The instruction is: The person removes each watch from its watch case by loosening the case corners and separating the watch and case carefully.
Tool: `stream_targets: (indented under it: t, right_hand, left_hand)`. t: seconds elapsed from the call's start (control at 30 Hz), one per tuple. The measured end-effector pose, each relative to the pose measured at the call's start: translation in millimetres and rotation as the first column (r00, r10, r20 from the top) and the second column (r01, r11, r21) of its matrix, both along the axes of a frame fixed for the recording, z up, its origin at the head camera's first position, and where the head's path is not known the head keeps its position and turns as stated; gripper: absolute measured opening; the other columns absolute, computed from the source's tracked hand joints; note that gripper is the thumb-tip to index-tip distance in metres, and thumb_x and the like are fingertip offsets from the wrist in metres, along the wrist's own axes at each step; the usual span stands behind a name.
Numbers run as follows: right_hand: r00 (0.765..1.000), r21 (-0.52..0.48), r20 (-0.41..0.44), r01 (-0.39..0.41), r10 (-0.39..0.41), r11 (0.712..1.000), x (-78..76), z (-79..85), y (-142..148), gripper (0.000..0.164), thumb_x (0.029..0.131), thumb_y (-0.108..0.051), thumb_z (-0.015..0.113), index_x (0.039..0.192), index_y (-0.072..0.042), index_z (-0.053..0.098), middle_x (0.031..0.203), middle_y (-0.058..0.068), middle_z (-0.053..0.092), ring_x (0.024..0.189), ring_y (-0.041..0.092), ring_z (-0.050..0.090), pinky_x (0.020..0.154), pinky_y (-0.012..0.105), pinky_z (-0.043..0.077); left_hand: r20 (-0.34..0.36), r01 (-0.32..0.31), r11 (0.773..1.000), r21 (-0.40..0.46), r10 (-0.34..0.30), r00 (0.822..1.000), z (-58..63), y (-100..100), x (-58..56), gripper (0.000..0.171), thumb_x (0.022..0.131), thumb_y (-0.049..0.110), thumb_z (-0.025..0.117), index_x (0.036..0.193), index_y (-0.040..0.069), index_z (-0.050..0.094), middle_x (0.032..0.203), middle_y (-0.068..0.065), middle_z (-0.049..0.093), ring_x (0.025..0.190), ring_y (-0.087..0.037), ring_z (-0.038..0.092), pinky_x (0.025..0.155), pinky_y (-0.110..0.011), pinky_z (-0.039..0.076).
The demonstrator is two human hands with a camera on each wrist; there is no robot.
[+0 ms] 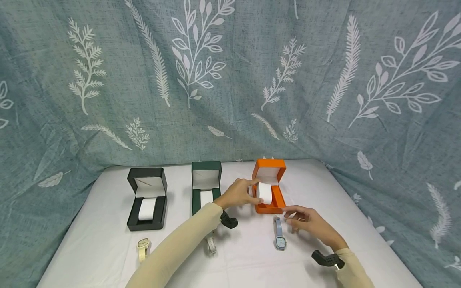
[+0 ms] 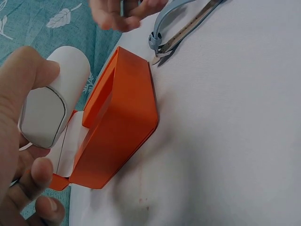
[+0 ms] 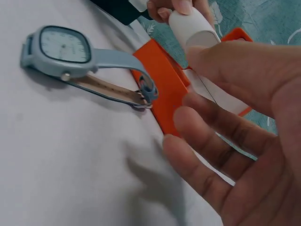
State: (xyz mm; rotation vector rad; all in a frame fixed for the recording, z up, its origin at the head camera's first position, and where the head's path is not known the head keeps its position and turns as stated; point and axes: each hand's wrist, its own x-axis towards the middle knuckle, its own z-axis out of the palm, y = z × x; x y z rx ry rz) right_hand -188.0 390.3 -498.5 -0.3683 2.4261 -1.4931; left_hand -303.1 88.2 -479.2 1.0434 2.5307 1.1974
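Observation:
In my left hand (image 1: 239,193) I hold a white watch cushion (image 1: 265,193), pinched between thumb and fingers just above the opened orange watch box (image 1: 269,209). The left wrist view shows the cushion (image 2: 73,77) tilted and apart from the box (image 2: 117,122). My right hand (image 1: 311,224) is near the box's front right corner, its fingers loosely bent with nothing in them. Close to its left lies a light blue watch (image 1: 279,236), strap fastened in a loop; the right wrist view shows its square face (image 3: 65,44).
A black watch box (image 1: 147,224) with a white cushion stands open at the left, a cream watch (image 1: 143,248) before it. The open green box (image 1: 196,200) is partly covered by my left arm, and a pale watch (image 1: 211,245) lies beside that sleeve. A patterned curtain (image 1: 230,132) hangs behind.

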Motion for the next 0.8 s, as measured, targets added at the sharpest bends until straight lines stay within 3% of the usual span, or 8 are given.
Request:
stream_targets:
  t: [0.2,0.33,0.8]
  right_hand:
    - [0.997,-0.018,-0.048,0.068,-0.069,0.998,-11.5,1.2,4,0.047,0.098,-0.021,0.073,0.141,-0.006,0.059,0.127,0.028,0.062,0.083,0.043,0.066,0.070,0.045,0.058]
    - [0.992,-0.017,-0.038,0.124,-0.124,0.992,-20.6,-0.9,5,0.052,0.095,-0.027,0.077,0.141,-0.011,0.060,0.123,0.025,0.064,0.082,0.042,0.066,0.071,0.045,0.057]
    - [0.995,-0.032,-0.054,0.088,-0.089,0.996,-45.2,-4.4,0,0.059,0.098,-0.025,0.074,0.151,-0.014,0.050,0.143,0.021,0.050,0.084,0.041,0.066,0.074,0.046,0.058]
  left_hand:
    - [0.001,0.009,1.000,0.003,-0.009,1.000,0.0,-1,0.0,0.082,0.086,0.042,0.084,0.155,0.013,0.050,0.058,0.000,0.049,0.051,-0.011,0.040,0.053,-0.025,0.033]
    - [0.001,0.015,1.000,0.003,-0.015,1.000,0.5,-2,0.8,0.082,0.086,0.042,0.084,0.155,0.012,0.049,0.051,0.004,0.037,0.050,-0.011,0.039,0.052,-0.025,0.033]
    - [-0.014,0.011,1.000,0.006,-0.011,1.000,0.8,-4,4.1,0.080,0.088,0.041,0.083,0.154,0.011,0.050,0.051,0.004,0.039,0.050,-0.012,0.043,0.051,-0.024,0.035]
